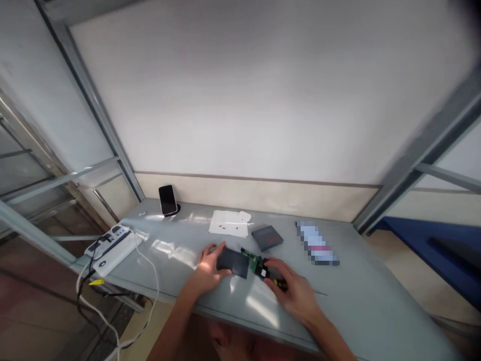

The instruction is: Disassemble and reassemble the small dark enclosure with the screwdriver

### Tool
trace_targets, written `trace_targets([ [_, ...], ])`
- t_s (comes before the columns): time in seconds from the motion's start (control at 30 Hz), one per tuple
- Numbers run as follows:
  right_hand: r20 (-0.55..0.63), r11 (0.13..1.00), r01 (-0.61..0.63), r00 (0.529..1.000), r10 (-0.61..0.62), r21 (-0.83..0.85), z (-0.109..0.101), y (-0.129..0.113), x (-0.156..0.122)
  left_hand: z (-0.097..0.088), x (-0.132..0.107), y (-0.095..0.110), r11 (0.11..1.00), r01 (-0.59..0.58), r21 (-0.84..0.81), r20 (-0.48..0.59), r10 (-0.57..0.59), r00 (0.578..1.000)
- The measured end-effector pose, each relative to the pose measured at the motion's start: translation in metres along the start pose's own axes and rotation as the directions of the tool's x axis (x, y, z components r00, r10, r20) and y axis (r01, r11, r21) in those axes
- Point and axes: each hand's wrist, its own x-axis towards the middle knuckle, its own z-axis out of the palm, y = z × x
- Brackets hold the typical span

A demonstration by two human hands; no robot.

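Cables trail from a white plastic power strip [112, 246] at the left edge of the matte grey table [368, 301]. Mid-table, the left hand [208, 273] curls its fingers around a flat, dark rectangular casing [235, 261]; a green circuit board [256, 261] protrudes from it. The right hand [296, 293] rests loosely curled against the board's end; whether its fingertips pinch anything cannot be told.

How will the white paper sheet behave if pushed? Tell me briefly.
The white paper sheet looks thin and flat, so it is probably floppy and light, apt to slide or buckle on the smooth table. The small dark bits lie loose on it, so they would likely roll off or scatter.
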Motion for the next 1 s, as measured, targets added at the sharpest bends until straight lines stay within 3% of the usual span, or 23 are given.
trace_targets([
  [0.13,0.004,0.998,0.055,0.998,-0.055,0.022,0.003,-0.003,0.005,0.019,0.01,0.019,1.0,-0.015,0.015,0.043,0.014,0.999],
  [0.3,0.029,0.998,0.044,0.999,-0.045,0.04,0.002,-0.002,0.01,0.031,0.01,0.017,0.994,-0.106,0.017,-0.037,0.107,0.994],
  [0.63,0.109,0.996,0.085,0.99,-0.086,0.014,-0.002,-0.008,0.007,0.034,0.006,0.009,0.997,-0.069,-0.039,-0.085,0.066,0.994],
  [1.0,0.144,0.998,0.042,0.989,-0.037,-0.035,0.002,-0.009,0.007,0.032,0.006,0.01,0.996,-0.082,-0.028,-0.068,0.08,0.994],
])
